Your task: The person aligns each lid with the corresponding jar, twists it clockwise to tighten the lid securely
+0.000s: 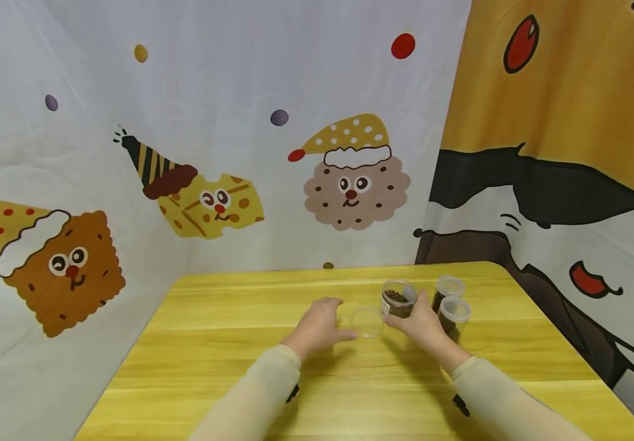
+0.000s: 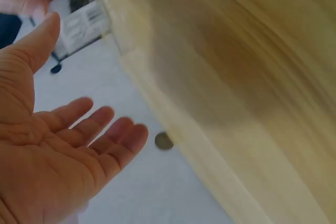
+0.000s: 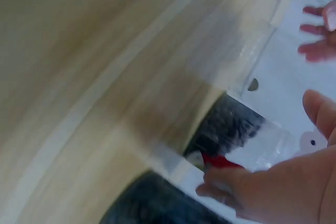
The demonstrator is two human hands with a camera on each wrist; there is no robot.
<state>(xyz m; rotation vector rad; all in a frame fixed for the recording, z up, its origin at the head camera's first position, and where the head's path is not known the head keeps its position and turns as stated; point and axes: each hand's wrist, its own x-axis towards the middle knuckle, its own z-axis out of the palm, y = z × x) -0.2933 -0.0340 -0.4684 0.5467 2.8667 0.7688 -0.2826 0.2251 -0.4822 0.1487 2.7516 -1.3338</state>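
Observation:
An uncovered clear jar (image 1: 396,299) with dark brown bits and a white label stands towards the back right of the table. My right hand (image 1: 422,323) is around its near right side, thumb in front and fingers spread beyond. In the right wrist view the jar (image 3: 226,129) lies between my thumb and fingers, with its wall in plain sight. My left hand (image 1: 319,326) is held open with the palm facing right, just left of a clear round lid-like piece (image 1: 368,335) on the table. The left wrist view shows its spread fingers (image 2: 113,140) holding nothing.
Right of my right hand stand two clear lidded jars, one behind (image 1: 449,285) and one in front (image 1: 453,312), both with dark contents. The yellow wood-grain table (image 1: 228,343) meets a curtain printed with cartoon figures (image 1: 228,73) at its back edge.

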